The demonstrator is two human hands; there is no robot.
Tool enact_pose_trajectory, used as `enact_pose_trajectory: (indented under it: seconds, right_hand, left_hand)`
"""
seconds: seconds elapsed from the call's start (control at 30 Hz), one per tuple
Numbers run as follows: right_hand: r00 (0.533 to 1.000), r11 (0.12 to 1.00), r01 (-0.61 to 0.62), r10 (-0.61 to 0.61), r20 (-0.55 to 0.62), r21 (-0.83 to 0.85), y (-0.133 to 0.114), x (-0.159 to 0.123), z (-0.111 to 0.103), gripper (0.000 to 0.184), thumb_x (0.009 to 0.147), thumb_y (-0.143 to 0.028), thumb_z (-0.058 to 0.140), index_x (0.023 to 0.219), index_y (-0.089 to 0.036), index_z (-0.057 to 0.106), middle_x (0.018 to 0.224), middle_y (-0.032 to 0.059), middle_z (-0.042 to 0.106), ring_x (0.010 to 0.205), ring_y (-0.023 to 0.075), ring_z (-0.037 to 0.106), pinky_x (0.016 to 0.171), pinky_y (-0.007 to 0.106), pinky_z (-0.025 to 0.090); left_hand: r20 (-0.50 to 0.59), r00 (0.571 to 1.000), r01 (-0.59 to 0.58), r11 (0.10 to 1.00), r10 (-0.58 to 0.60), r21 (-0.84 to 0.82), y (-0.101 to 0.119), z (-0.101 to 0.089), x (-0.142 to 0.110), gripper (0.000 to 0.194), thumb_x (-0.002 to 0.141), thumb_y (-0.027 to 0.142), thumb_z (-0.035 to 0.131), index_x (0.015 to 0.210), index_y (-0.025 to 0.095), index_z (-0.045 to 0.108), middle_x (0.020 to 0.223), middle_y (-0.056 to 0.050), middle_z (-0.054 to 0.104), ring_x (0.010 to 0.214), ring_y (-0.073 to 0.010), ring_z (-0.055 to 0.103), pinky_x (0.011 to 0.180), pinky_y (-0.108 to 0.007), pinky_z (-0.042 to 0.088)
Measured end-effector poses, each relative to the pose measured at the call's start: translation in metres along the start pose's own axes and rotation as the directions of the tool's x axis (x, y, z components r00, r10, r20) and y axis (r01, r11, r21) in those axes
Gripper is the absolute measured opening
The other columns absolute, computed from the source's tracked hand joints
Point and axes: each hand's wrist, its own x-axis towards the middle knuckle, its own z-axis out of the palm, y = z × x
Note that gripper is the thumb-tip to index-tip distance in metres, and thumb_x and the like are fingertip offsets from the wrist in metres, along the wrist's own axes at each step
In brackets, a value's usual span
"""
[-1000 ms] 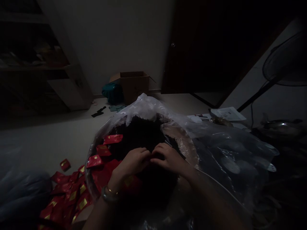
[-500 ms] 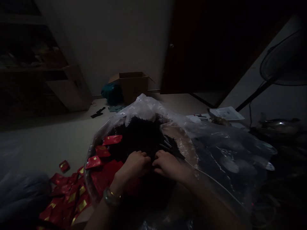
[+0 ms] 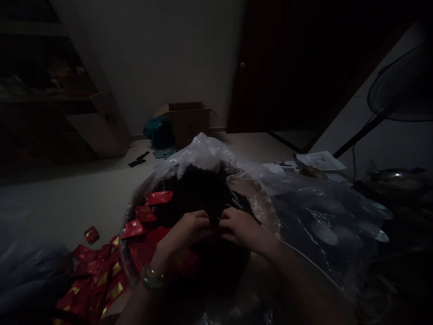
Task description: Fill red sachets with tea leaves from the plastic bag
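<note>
My left hand (image 3: 191, 230), with bangles at the wrist, is closed with its fingers curled inward. Facing it, my right hand (image 3: 241, 230) is closed too, a narrow gap between the two. Whatever their fingertips hold is hidden in the dark. Both are over a heap of dark, loose, leaf-like bits (image 3: 203, 185) in a wide round container lined with a clear plastic bag (image 3: 206, 151). Small red packets (image 3: 145, 246) lie inside at the left, beside my left hand. A thin shiny metal tool (image 3: 237, 203) rests on the heap just beyond my right hand.
More red packets (image 3: 101, 275) are piled outside the container at the left, with one loose packet (image 3: 91, 234) on the floor. A cardboard box (image 3: 189, 122) stands by the wall beside a teal bundle (image 3: 158, 133). Papers (image 3: 321, 160) and a fan (image 3: 402, 85) are at the right.
Both hands have shifted slightly away from me, and the gap between their fingertips has widened a little. The packets and the heap look the same.
</note>
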Motion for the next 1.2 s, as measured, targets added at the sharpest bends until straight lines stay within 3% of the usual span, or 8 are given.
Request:
enact_pose_trajectory:
  seconds: [0.2, 0.4, 0.5, 0.7, 0.87, 1.0, 1.07, 1.2]
  right_hand:
    - [0.999, 0.989, 0.038, -0.04, 0.011, 0.143, 0.006, 0.001, -0.003, 0.004, 0.078, -0.019, 0.069, 0.081, -0.02, 0.067, 0.093, 0.0033, 0.06, 0.084, 0.0165, 0.057, 0.072, 0.026, 0.044]
    - [0.985, 0.961, 0.051, -0.003, -0.172, 0.27, 0.002, 0.0, -0.007, 0.019, 0.078, -0.014, 0.066, 0.095, -0.02, 0.062, 0.093, 0.0019, 0.059, 0.082, 0.0151, 0.058, 0.072, 0.025, 0.045]
    - [0.993, 0.955, 0.059, -0.026, -0.117, 0.29, 0.001, 0.001, -0.005, 0.027, 0.08, -0.015, 0.064, 0.106, -0.024, 0.063, 0.098, 0.0027, 0.061, 0.085, 0.0156, 0.06, 0.075, 0.026, 0.046]
    - [1.0, 0.97, 0.019, -0.023, 0.012, 0.241, 0.001, 0.002, 0.0, 0.02, 0.079, -0.015, 0.063, 0.096, -0.024, 0.068, 0.09, 0.0017, 0.06, 0.08, 0.0153, 0.059, 0.07, 0.024, 0.044]
    - [0.998, 0.959, 0.002, 0.017, -0.063, 0.282, 0.001, 0.002, -0.003, 0.01, 0.082, -0.019, 0.063, 0.092, -0.02, 0.065, 0.089, 0.0022, 0.062, 0.079, 0.0156, 0.059, 0.07, 0.025, 0.045]
    - [0.988, 0.914, 0.049, 0.015, -0.153, 0.403, 0.001, 0.004, -0.002, 0.023, 0.08, -0.018, 0.065, 0.103, -0.02, 0.062, 0.098, 0.0037, 0.066, 0.089, 0.0176, 0.061, 0.08, 0.029, 0.046]
    - [0.991, 0.898, 0.067, -0.009, -0.134, 0.435, 0.003, 0.006, 0.002, 0.023, 0.079, -0.016, 0.065, 0.102, -0.02, 0.064, 0.097, 0.0035, 0.066, 0.089, 0.0175, 0.061, 0.08, 0.029, 0.046]
    - [0.997, 0.9, 0.072, -0.068, -0.023, 0.431, 0.005, 0.01, 0.009, 0.009, 0.082, -0.014, 0.059, 0.081, -0.017, 0.067, 0.08, 0.0008, 0.06, 0.073, 0.0134, 0.057, 0.067, 0.024, 0.044]
  left_hand:
    - [-0.11, 0.991, -0.089, 0.988, 0.076, -0.124, 0.001, 0.001, 0.002, 0.015, 0.088, 0.022, 0.057, 0.087, 0.018, 0.072, 0.1, -0.007, 0.065, 0.084, -0.0135, 0.064, 0.074, -0.022, 0.051]
    - [-0.19, 0.979, -0.099, 0.989, 0.078, -0.107, -0.004, -0.002, 0.001, 0.018, 0.088, 0.027, 0.057, 0.087, 0.018, 0.073, 0.096, -0.007, 0.066, 0.078, -0.0133, 0.065, 0.07, -0.023, 0.052]
    - [-0.209, 0.975, -0.1, 0.989, 0.075, -0.111, -0.006, -0.001, 0.0, 0.018, 0.088, 0.029, 0.057, 0.087, 0.019, 0.072, 0.096, -0.007, 0.066, 0.08, -0.0138, 0.065, 0.071, -0.024, 0.052]
    - [-0.158, 0.984, -0.101, 0.986, 0.08, -0.134, -0.003, 0.006, 0.002, 0.018, 0.088, 0.028, 0.057, 0.087, 0.019, 0.073, 0.094, -0.007, 0.064, 0.082, -0.0136, 0.063, 0.071, -0.024, 0.051]
    - [-0.174, 0.984, -0.066, 0.987, 0.041, -0.143, -0.003, 0.005, 0.005, 0.018, 0.088, 0.027, 0.057, 0.084, 0.018, 0.072, 0.088, -0.006, 0.065, 0.076, -0.0128, 0.062, 0.069, -0.024, 0.051]
    - [-0.225, 0.974, -0.067, 0.985, 0.029, -0.162, -0.004, 0.003, 0.005, 0.019, 0.087, 0.029, 0.058, 0.082, 0.016, 0.07, 0.082, -0.006, 0.066, 0.07, -0.0122, 0.061, 0.064, -0.022, 0.049]
    - [-0.239, 0.971, -0.071, 0.982, 0.027, -0.177, -0.004, 0.003, 0.004, 0.02, 0.087, 0.03, 0.058, 0.081, 0.016, 0.07, 0.08, -0.006, 0.066, 0.068, -0.0119, 0.061, 0.062, -0.022, 0.049]
    - [-0.235, 0.971, -0.017, 0.966, -0.045, -0.258, -0.002, 0.004, 0.003, 0.021, 0.085, 0.032, 0.061, 0.075, 0.016, 0.07, 0.077, -0.005, 0.066, 0.068, -0.012, 0.06, 0.062, -0.022, 0.047]
